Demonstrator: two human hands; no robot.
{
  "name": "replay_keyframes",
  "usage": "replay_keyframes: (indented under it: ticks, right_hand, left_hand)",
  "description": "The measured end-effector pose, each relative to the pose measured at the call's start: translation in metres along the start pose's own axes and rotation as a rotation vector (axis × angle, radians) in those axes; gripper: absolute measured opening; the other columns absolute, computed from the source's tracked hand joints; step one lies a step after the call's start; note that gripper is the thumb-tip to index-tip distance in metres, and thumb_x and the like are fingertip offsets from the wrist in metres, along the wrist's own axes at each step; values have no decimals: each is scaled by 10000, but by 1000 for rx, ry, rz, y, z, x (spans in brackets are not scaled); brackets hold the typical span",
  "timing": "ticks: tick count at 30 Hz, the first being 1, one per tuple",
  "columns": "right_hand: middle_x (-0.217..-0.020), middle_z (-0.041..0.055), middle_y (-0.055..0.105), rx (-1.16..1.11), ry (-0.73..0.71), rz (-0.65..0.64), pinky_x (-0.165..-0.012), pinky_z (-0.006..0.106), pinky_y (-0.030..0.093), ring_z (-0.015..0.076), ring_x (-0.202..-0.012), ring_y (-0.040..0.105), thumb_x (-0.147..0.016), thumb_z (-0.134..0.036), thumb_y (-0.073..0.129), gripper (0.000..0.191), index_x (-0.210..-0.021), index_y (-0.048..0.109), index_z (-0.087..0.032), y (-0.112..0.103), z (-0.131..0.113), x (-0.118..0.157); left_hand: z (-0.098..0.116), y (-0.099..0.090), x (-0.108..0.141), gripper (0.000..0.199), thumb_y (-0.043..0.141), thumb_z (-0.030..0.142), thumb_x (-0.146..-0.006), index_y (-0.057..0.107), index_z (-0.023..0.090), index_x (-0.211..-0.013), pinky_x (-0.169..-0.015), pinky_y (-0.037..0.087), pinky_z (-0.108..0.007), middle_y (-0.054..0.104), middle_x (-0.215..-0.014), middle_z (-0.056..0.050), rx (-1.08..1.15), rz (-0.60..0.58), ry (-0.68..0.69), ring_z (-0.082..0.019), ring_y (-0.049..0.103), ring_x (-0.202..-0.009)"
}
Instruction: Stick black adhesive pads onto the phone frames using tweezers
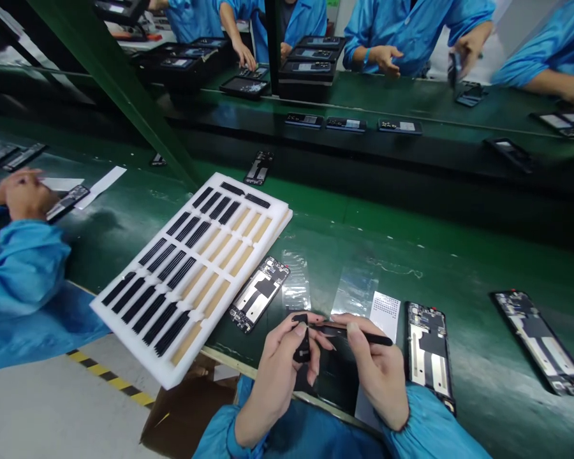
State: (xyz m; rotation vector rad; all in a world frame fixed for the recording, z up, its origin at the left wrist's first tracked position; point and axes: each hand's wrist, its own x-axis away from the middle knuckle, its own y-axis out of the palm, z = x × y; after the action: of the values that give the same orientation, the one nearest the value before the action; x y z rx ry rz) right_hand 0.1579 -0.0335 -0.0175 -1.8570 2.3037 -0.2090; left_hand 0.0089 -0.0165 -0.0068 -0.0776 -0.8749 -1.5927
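My left hand (282, 360) pinches a small black flat part (302, 344), which looks like a flex cable, above the front edge of the bench. In my right hand (380, 370) is a pair of black tweezers (363, 333), their tips pointing left at the upper end of that part. Whether the tips touch it I cannot tell. Left of my hands lies an open phone body (261, 293), beside a white foam tray (272, 255) with rows of black strips. Another open phone body (428, 347) rests just right of my right hand.
Behind my hands lie clear plastic films (356, 290) and a white sheet of small dark dots (386, 312). A further phone body (540, 338) is at the right. A co-worker's hands (26, 194) work at the left; a green post (124, 89) slants across. Other people work opposite.
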Motion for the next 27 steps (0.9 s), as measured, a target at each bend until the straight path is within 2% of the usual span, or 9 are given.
replay_keyframes:
  ticks: [2, 5, 8, 10, 12, 15, 18, 22, 27]
  right_hand:
    - [-929, 86, 798, 13, -10, 13, -774, 334, 640, 253, -876, 767, -981, -440, 562, 319, -926, 789, -223, -8, 5, -1]
    - [-892, 97, 795, 23, 41, 140, -744, 366, 635, 261, -821, 764, -982, -455, 559, 329, -951, 770, -205, -38, 22, -11]
    - [-803, 99, 784, 27, 103, 246, -636, 359, 620, 248, -694, 749, -984, -486, 545, 371, -948, 743, -174, -78, 46, -28]
    - [-769, 97, 777, 91, 90, 218, -610, 352, 613, 240, -654, 737, -960, -516, 571, 387, -918, 737, -169, -98, 59, -38]
    - [-746, 89, 772, 159, 49, 135, -636, 349, 618, 230, -642, 731, -948, -543, 576, 405, -875, 737, -178, -109, 68, -43]
    - [-746, 83, 768, 187, -10, -15, -651, 339, 627, 219, -638, 732, -958, -550, 550, 425, -845, 740, -186, -110, 73, -42]
    - [-858, 97, 787, 164, -26, -169, -659, 326, 635, 214, -685, 749, -983, -488, 534, 383, -899, 748, -181, -103, 73, -36]
    - [-925, 96, 790, 175, -82, -333, -737, 305, 625, 205, -774, 764, -1009, -375, 510, 312, -960, 749, -180, -98, 76, -29]
    - [-920, 92, 788, 198, -128, -389, -783, 292, 600, 199, -838, 757, -1014, -290, 503, 260, -997, 736, -177, -98, 82, -28]
  left_hand:
    - [1, 2, -1, 319, 545, 367, -944, 634, 106, -1104, -408, 377, -211, 683, -782, -76, 10, 29, 17, -108, 503, -516]
    - [3, 1, -2, 323, 534, 399, -959, 605, 130, -1123, -411, 372, -205, 679, -803, -58, -39, 139, 116, -98, 487, -513]
    - [0, -8, -6, 302, 476, 410, -1000, 573, 172, -1159, -474, 439, -219, 682, -863, -42, -282, 229, 273, -101, 512, -555]
    - [-7, -14, -12, 282, 409, 343, -1028, 565, 192, -1207, -544, 495, -238, 695, -930, -50, -567, 163, 382, -111, 547, -599]
    - [-15, -18, -20, 334, 345, 190, -1017, 562, 198, -1271, -672, 546, -273, 705, -1063, -83, -927, 9, 521, -142, 627, -734]
    - [-24, -15, -29, 584, 304, -53, -861, 560, 177, -1333, -866, 545, -357, 670, -1276, -106, -1530, -204, 765, -220, 653, -1038]
    - [-27, -8, -31, 673, 361, -101, -744, 575, 143, -1334, -798, 556, -390, 610, -1408, -95, -1979, -330, 848, -254, 650, -1015]
    - [-28, -7, -27, 641, 434, -57, -761, 583, 144, -1351, -678, 538, -359, 545, -1484, -86, -2207, -401, 909, -222, 628, -861]
    - [-34, -12, -25, 630, 461, -26, -798, 566, 165, -1389, -680, 512, -354, 498, -1525, -57, -2286, -418, 909, -215, 586, -858]
